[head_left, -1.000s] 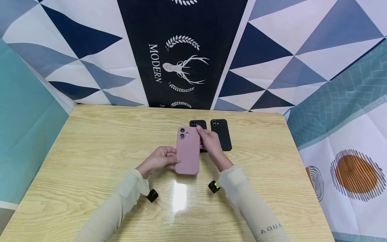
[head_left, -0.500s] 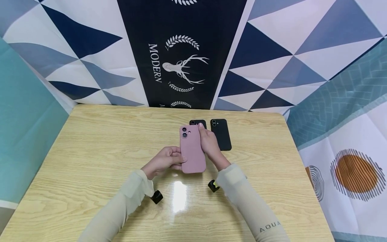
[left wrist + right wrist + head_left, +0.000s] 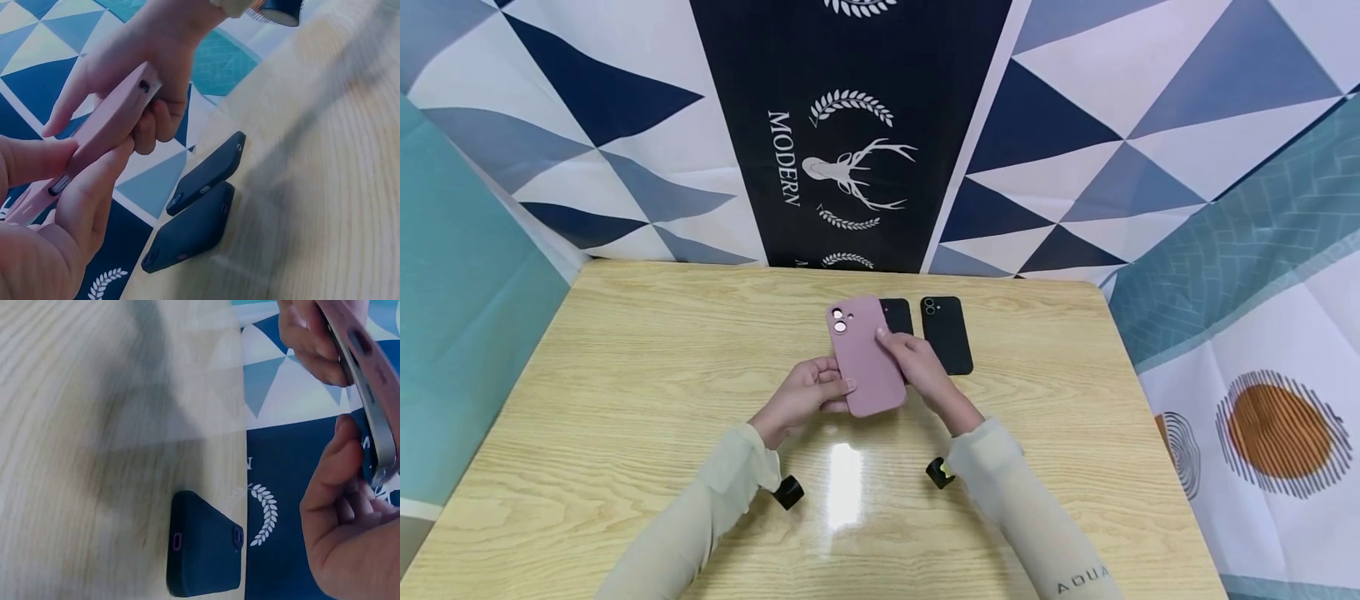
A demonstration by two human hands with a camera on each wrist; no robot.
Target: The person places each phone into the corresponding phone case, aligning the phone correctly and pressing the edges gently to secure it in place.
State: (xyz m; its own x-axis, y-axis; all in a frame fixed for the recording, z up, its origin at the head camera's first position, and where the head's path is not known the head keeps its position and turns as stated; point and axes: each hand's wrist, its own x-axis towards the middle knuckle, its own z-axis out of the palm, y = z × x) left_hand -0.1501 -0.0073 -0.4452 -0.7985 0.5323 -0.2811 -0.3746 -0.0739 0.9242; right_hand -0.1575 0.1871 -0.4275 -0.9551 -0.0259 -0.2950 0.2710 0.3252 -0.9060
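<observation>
A phone in a pink case is held above the table, tilted, its back with two camera rings facing up. My left hand pinches its lower left edge, thumb on the back. My right hand grips the right side, thumb on the back and fingers underneath. In the right wrist view, a silver phone edge shows along the pink case; part of it stands clear of the case's rim. The left wrist view shows the left fingers curled under the case. The phone's screen side is mostly hidden.
Two black phones or phone cases, one partly covered and one in full view, lie side by side on the wooden table behind the hands. A patterned cloth hangs past the table's back edge.
The pink case has shifted up and turned so its camera end leans left. My right thumb has slid down from its upper corner to the side; the left hand keeps its pinch.
</observation>
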